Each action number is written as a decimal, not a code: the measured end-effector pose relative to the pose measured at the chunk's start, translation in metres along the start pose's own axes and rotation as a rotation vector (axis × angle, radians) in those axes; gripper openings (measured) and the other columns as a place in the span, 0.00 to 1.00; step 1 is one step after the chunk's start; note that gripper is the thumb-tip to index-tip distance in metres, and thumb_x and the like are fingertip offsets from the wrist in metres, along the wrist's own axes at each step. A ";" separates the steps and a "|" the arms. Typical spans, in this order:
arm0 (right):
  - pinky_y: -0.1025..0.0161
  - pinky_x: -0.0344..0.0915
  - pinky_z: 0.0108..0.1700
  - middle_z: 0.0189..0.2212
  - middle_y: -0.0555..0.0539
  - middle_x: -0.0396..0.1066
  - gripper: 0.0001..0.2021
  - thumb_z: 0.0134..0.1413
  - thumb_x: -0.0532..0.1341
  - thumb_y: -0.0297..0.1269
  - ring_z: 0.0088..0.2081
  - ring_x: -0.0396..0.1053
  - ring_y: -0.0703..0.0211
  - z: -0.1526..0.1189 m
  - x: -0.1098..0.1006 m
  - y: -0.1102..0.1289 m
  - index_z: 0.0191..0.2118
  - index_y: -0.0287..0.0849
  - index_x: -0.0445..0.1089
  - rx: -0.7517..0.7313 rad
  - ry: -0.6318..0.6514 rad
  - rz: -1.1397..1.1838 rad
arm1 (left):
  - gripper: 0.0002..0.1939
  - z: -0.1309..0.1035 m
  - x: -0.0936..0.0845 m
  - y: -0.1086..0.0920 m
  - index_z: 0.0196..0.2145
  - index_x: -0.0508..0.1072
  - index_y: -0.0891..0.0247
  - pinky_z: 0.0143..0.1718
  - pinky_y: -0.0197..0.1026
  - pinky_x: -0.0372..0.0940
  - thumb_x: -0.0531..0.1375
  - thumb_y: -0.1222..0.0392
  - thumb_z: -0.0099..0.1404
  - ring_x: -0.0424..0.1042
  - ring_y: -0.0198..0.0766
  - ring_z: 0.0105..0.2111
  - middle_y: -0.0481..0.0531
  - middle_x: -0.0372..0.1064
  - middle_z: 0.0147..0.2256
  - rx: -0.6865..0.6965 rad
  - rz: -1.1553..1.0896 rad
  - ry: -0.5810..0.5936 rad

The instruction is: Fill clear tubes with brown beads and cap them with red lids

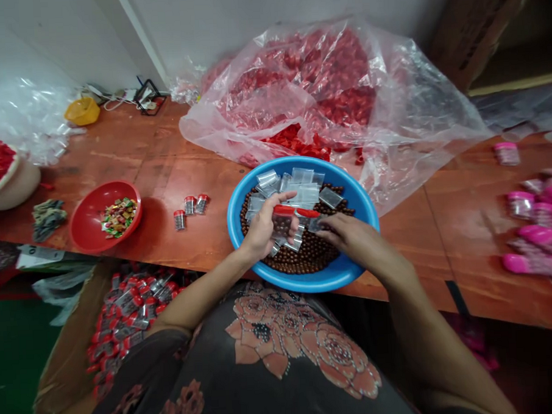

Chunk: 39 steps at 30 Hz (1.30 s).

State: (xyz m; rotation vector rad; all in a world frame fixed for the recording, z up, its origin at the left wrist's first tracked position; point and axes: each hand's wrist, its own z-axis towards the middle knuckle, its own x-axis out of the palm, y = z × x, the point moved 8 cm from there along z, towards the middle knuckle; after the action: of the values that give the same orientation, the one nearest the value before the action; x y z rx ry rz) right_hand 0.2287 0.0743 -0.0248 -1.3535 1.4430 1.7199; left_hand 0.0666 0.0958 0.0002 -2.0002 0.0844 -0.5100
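Note:
A blue tub [322, 282] sits at the table's front edge, holding brown round beads [301, 262] and a heap of small clear plastic containers [305, 192]. Over it, my left hand [260, 227] is closed around a clear container [282, 226], through which dark beads show. A slim red piece [301, 211] lies across the top of that container; whether it is attached, I cannot tell. My right hand [350, 233] is close by on the right, its fingers pinched on another small clear container [317, 224], partly hidden by the fingers.
Behind the tub lies a big clear bag [391, 122] of red pieces. To the left are three red-lidded jars [190, 205] and a red bowl [82, 223] of wrapped sweets. Pink-lidded jars [520, 204] stand right. A carton [66, 362] of red-lidded jars is below the table.

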 end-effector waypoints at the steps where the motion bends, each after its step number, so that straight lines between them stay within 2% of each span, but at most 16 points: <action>1: 0.53 0.67 0.47 0.44 0.39 0.74 0.15 0.63 0.54 0.40 0.46 0.73 0.47 0.001 0.011 -0.003 0.49 0.43 0.73 -0.003 0.093 -0.057 | 0.30 0.001 -0.002 -0.004 0.63 0.61 0.59 0.25 0.37 0.63 0.39 0.43 0.72 0.64 0.32 0.20 0.50 0.70 0.25 0.026 -0.018 0.002; 3: 0.55 0.66 0.44 0.40 0.39 0.74 0.14 0.60 0.55 0.33 0.43 0.73 0.46 0.002 0.030 -0.003 0.46 0.43 0.75 -0.036 0.259 -0.151 | 0.30 0.005 -0.004 -0.007 0.62 0.62 0.60 0.23 0.36 0.62 0.41 0.43 0.72 0.63 0.32 0.19 0.50 0.69 0.24 0.052 -0.079 0.018; 6: 0.59 0.64 0.38 0.39 0.39 0.74 0.15 0.55 0.55 0.29 0.39 0.73 0.49 0.003 0.045 0.008 0.43 0.43 0.77 -0.054 0.408 -0.189 | 0.31 0.009 -0.002 -0.006 0.60 0.64 0.63 0.22 0.35 0.61 0.42 0.41 0.72 0.64 0.33 0.20 0.50 0.68 0.23 0.032 -0.159 0.043; 9: 0.61 0.61 0.34 0.41 0.37 0.74 0.16 0.56 0.51 0.26 0.36 0.73 0.53 0.005 0.050 0.018 0.39 0.40 0.77 -0.055 0.473 -0.163 | 0.33 0.008 0.001 -0.004 0.59 0.65 0.65 0.22 0.35 0.62 0.42 0.39 0.71 0.66 0.33 0.22 0.53 0.71 0.26 -0.010 -0.204 0.063; 11: 0.63 0.60 0.34 0.38 0.39 0.76 0.16 0.55 0.51 0.24 0.34 0.72 0.55 0.005 0.054 0.022 0.36 0.39 0.77 -0.075 0.513 -0.133 | 0.33 0.006 0.002 -0.004 0.59 0.66 0.66 0.24 0.35 0.63 0.42 0.39 0.71 0.68 0.33 0.23 0.55 0.73 0.29 -0.045 -0.251 0.087; 16: 0.64 0.59 0.32 0.31 0.42 0.76 0.12 0.53 0.55 0.24 0.31 0.71 0.58 0.005 0.058 0.027 0.31 0.38 0.76 -0.120 0.602 -0.010 | 0.31 0.005 0.011 -0.003 0.61 0.64 0.69 0.28 0.39 0.69 0.40 0.45 0.73 0.74 0.37 0.29 0.61 0.76 0.39 -0.089 -0.411 0.254; 18: 0.64 0.61 0.35 0.33 0.42 0.77 0.12 0.55 0.54 0.25 0.32 0.71 0.58 0.007 0.055 0.027 0.32 0.39 0.76 -0.116 0.601 0.037 | 0.30 0.006 0.012 -0.001 0.60 0.64 0.69 0.28 0.39 0.70 0.40 0.47 0.74 0.75 0.38 0.31 0.62 0.76 0.43 -0.096 -0.448 0.295; 20: 0.63 0.64 0.41 0.38 0.43 0.77 0.11 0.57 0.55 0.28 0.37 0.72 0.56 0.012 0.048 0.024 0.36 0.40 0.76 -0.090 0.541 0.112 | 0.28 0.007 0.012 0.002 0.59 0.65 0.69 0.27 0.38 0.70 0.40 0.48 0.74 0.76 0.38 0.31 0.63 0.76 0.43 -0.099 -0.465 0.305; 22: 0.61 0.66 0.46 0.40 0.44 0.77 0.10 0.57 0.57 0.34 0.40 0.72 0.55 0.019 0.033 0.014 0.40 0.42 0.76 0.010 0.382 0.330 | 0.30 0.008 0.012 0.006 0.58 0.67 0.72 0.26 0.38 0.69 0.41 0.47 0.74 0.76 0.38 0.29 0.63 0.77 0.40 -0.120 -0.450 0.294; 25: 0.63 0.69 0.37 0.33 0.48 0.75 0.13 0.53 0.64 0.45 0.33 0.70 0.60 0.021 0.009 -0.020 0.42 0.46 0.75 0.302 0.031 0.914 | 0.35 0.009 0.008 0.015 0.54 0.69 0.76 0.23 0.37 0.68 0.40 0.42 0.73 0.74 0.38 0.24 0.63 0.76 0.30 -0.176 -0.381 0.245; 27: 0.68 0.67 0.30 0.31 0.51 0.72 0.17 0.47 0.68 0.48 0.29 0.67 0.65 0.016 0.001 -0.038 0.43 0.48 0.75 0.462 -0.142 1.286 | 0.38 0.011 0.006 0.020 0.52 0.71 0.77 0.22 0.36 0.67 0.39 0.39 0.72 0.74 0.38 0.24 0.62 0.75 0.28 -0.190 -0.342 0.215; 30: 0.75 0.60 0.22 0.31 0.52 0.69 0.21 0.39 0.74 0.45 0.27 0.64 0.71 0.013 -0.007 -0.038 0.42 0.48 0.76 0.523 -0.192 1.604 | 0.39 0.013 0.006 0.027 0.50 0.72 0.76 0.21 0.35 0.67 0.38 0.37 0.72 0.75 0.38 0.25 0.61 0.74 0.27 -0.182 -0.292 0.193; 32: 0.76 0.51 0.17 0.31 0.53 0.68 0.21 0.37 0.75 0.43 0.24 0.59 0.74 0.014 -0.016 -0.026 0.41 0.47 0.76 0.481 -0.179 1.630 | 0.40 0.014 0.007 0.033 0.48 0.72 0.76 0.20 0.35 0.66 0.39 0.35 0.71 0.74 0.37 0.23 0.60 0.73 0.26 -0.177 -0.244 0.181; 35: 0.74 0.43 0.16 0.29 0.53 0.69 0.16 0.42 0.73 0.45 0.20 0.53 0.74 0.015 -0.030 -0.005 0.39 0.47 0.75 0.396 -0.198 1.479 | 0.41 0.012 0.012 0.041 0.44 0.73 0.74 0.18 0.35 0.65 0.42 0.31 0.69 0.71 0.35 0.21 0.59 0.72 0.26 -0.175 -0.153 0.182; 37: 0.72 0.48 0.19 0.28 0.53 0.70 0.13 0.46 0.71 0.45 0.20 0.54 0.73 0.017 -0.037 0.011 0.37 0.46 0.75 0.322 -0.195 1.296 | 0.41 0.010 0.015 0.045 0.42 0.74 0.73 0.17 0.34 0.64 0.43 0.29 0.67 0.70 0.34 0.20 0.57 0.72 0.25 -0.166 -0.090 0.187; 39: 0.68 0.59 0.26 0.28 0.52 0.72 0.11 0.48 0.70 0.45 0.24 0.61 0.70 0.020 -0.043 0.027 0.35 0.46 0.76 0.226 -0.201 1.098 | 0.41 0.008 0.017 0.047 0.40 0.74 0.72 0.16 0.33 0.62 0.43 0.27 0.65 0.69 0.32 0.19 0.56 0.71 0.25 -0.154 -0.032 0.186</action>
State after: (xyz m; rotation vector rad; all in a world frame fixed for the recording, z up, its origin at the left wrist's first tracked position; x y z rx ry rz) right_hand 0.2144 0.0933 0.0239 -0.1765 2.3717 2.0794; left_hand 0.0929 0.0759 -0.0381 -2.1026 0.2119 -0.7288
